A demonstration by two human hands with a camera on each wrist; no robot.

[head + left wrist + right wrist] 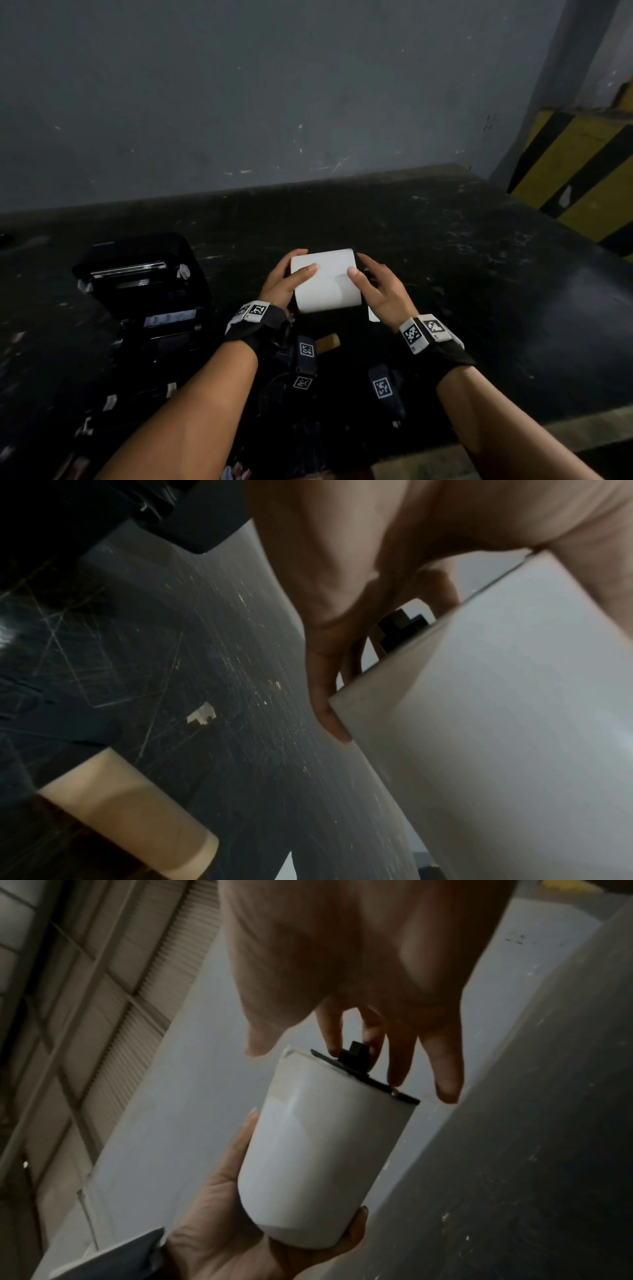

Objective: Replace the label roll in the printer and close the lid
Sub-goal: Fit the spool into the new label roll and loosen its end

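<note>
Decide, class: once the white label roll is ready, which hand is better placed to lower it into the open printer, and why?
Probably the left hand. The open printer sits on the left of the table, nearer that hand, which already cups the label roll. The right hand holds the roll's far end, at its black end cap.

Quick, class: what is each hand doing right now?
Left hand: grips the white label roll at its left end.
Right hand: holds the roll's right end.

No words, brands or numbers are showing legibly anywhere. Only black-and-white square code markers (pixel 257 310) are appearing on the wrist-worn bands, and they are carrying no readable characters.
</note>
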